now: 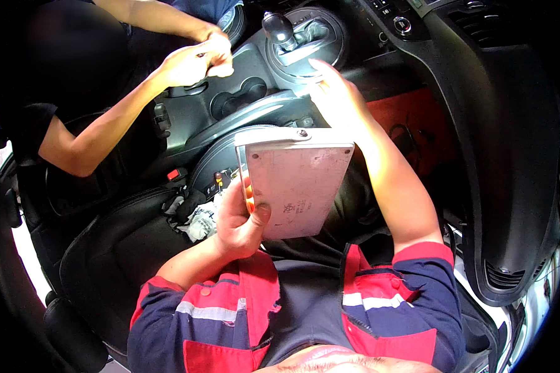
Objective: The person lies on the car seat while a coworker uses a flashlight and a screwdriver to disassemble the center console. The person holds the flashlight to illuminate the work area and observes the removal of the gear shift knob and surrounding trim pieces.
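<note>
My left hand (239, 227) is closed around the left edge of a flat, off-white rectangular panel (300, 189), the thumb lying on its scuffed back. A metal bracket (270, 137) with a screw runs along the panel's far edge. The panel is tilted in front of my chest, and its other face is hidden. My right hand (337, 93) reaches past it to the car's centre console, empty as far as I can see. Its index finger is stretched out at the brightly lit trim ring (305, 71) around the gear lever (280, 30); whether it touches, I cannot tell.
Across the console, another person's hand (199, 60) hangs over the handbrake area. Cup holders (238, 96) lie between us. A crumpled cloth (200, 222) and a small screwdriver-like tool (218, 180) lie by the black seat (121, 255). The dashboard (498, 124) bounds the right side.
</note>
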Action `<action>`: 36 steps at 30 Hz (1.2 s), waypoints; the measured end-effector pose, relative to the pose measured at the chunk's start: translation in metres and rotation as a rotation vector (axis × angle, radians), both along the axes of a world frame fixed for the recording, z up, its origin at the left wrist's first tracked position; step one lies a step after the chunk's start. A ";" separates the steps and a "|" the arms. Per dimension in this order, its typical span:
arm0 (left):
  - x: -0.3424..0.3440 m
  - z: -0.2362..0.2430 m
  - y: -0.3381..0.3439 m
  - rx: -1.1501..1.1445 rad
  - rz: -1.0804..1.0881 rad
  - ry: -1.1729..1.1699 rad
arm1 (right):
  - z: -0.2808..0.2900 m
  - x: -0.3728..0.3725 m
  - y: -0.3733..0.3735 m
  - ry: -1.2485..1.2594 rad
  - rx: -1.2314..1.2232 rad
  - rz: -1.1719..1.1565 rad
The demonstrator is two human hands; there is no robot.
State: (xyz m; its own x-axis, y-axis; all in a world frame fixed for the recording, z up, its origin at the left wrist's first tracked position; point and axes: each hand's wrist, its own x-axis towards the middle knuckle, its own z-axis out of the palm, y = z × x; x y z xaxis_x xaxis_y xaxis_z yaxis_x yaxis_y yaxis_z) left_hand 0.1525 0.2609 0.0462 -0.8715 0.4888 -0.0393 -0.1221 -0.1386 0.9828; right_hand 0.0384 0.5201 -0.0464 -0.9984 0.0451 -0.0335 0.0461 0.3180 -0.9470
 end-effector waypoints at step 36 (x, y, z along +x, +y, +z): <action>0.000 -0.016 0.006 0.106 -0.023 -0.094 | -0.126 0.079 0.003 -0.343 0.043 0.307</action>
